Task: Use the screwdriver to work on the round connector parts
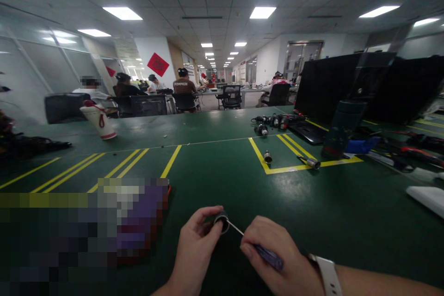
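Above the green table's near side, my left hand (197,243) pinches a small round metal connector shell (222,218) between thumb and fingers, its open ring facing right. My right hand (277,250) is wrapped round the dark blue handle of a screwdriver (269,257). Its thin shaft points up and left, with the tip at the shell's rim; whether it sits inside the opening I cannot tell. Further off, a similar metal connector (267,157) stands inside a yellow-taped area, and another metal connector (313,163) lies across the tape line.
Several cables with connectors (275,121) lie at the back, near black monitors (333,85). A dark bottle (343,129) stands at right, beside a blue object (362,145). A tilted white cup (100,121) stands back left. A purple item (142,215), partly pixelated, lies left of my hands. People sit beyond.
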{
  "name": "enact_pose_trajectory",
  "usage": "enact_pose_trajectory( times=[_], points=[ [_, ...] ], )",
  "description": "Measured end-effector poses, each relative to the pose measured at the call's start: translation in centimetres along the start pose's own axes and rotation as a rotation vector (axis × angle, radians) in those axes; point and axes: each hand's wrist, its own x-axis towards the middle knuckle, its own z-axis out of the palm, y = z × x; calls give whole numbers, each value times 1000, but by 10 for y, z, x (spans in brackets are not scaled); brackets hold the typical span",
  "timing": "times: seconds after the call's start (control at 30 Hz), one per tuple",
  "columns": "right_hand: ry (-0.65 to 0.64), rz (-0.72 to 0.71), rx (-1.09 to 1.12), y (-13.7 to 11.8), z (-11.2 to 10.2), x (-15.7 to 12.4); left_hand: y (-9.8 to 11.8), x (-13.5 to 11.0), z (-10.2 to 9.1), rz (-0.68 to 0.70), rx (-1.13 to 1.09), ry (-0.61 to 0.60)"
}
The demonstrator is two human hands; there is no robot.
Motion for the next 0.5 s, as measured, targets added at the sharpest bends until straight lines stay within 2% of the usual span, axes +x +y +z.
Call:
enact_pose_trajectory(
  times=[0.5],
  points=[
    [-43,-112,-115,0,3,-3,-2,1,0,25,18,19]
  ],
)
